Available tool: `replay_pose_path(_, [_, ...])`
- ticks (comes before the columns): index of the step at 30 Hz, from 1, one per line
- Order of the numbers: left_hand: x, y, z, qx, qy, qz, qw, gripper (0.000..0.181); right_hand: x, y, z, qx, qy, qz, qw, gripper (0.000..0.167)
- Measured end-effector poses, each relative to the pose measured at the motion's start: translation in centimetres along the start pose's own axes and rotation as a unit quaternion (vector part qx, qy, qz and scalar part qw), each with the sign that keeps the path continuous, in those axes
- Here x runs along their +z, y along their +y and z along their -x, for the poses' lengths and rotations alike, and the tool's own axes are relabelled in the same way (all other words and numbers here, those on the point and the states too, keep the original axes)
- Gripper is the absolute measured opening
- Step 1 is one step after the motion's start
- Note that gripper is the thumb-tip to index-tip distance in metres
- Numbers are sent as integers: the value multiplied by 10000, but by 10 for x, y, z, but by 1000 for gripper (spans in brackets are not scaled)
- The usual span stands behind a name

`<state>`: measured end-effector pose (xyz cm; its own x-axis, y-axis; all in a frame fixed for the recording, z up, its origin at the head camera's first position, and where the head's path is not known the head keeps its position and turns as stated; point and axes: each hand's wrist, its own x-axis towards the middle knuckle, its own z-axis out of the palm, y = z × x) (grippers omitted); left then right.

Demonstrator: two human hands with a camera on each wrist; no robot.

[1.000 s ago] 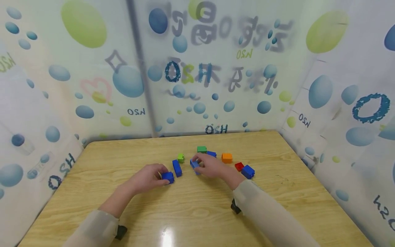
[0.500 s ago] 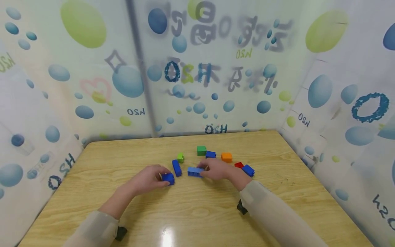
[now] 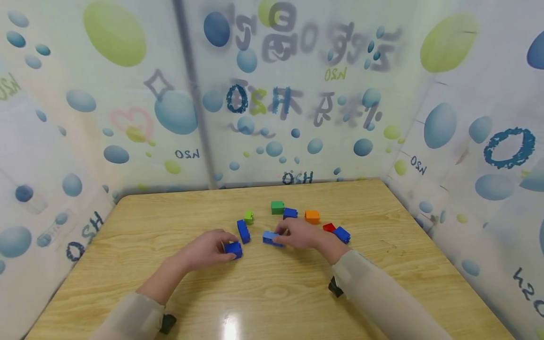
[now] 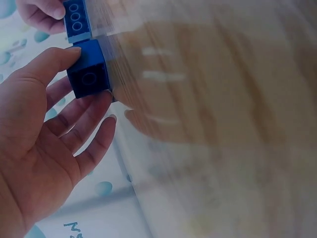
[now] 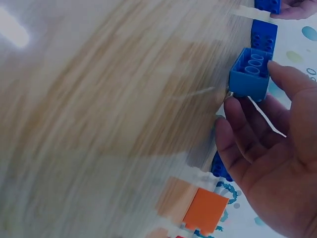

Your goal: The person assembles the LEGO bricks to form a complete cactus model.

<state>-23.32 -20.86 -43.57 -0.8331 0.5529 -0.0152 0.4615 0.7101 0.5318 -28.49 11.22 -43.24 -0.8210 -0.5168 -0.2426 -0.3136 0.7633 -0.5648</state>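
Observation:
My left hand [image 3: 208, 250] pinches a dark blue toy building brick [image 3: 233, 249] between thumb and fingers, low at the tabletop. In the left wrist view, the thumb lies on one face of this brick [image 4: 88, 67]. To the right, my right hand [image 3: 301, 233] grips a lighter blue brick [image 3: 270, 238] by its right end. In the right wrist view, that lighter brick [image 5: 248, 85] shows its hollow underside with a row of round tubes. Between the two held bricks, slightly farther back, lies a long dark blue brick [image 3: 243, 231], apart from both hands.
Behind the hands on the wooden table [image 3: 255, 302] are a lime brick [image 3: 249, 217], a green brick [image 3: 277, 207] and a blue brick [image 3: 290, 213]. Rightward lie an orange brick [image 3: 312, 217], a red piece [image 3: 329, 227] and another blue brick [image 3: 342, 234]. Printed curtains surround the table.
My right hand has turned the lighter blue brick from pointing away to lying crosswise, its hollow side facing me, and has shifted right. The left hand has edged right with its brick.

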Motion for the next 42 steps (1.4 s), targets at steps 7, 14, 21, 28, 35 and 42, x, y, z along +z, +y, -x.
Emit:
replay_pose_path(7, [3,9,-2,-124,-95,-12,9999,35,-4,6,11,21,107,-84,9999,21])
replay_pose_path(14, [10,21,-4,-77,-177,235,9995,37,-8,14,26,-47,332,-175,9993,24])
replay_pose_path(21, [19,31,-13,25,-251,339,9991,36,-12,25,41,-292,563,-326,9975,25])
replay_pose_path(28, [27,41,-24,211,-329,445,9982,34,-18,34,50,-302,683,-512,9959,20])
replay_pose_path(35, [36,49,-39,441,-265,409,9978,33,-22,35,57,-386,746,-712,9939,16])
replay_pose_path(42, [38,60,-50,432,-243,619,9969,34,-23,36,63,-506,805,-823,9921,15])
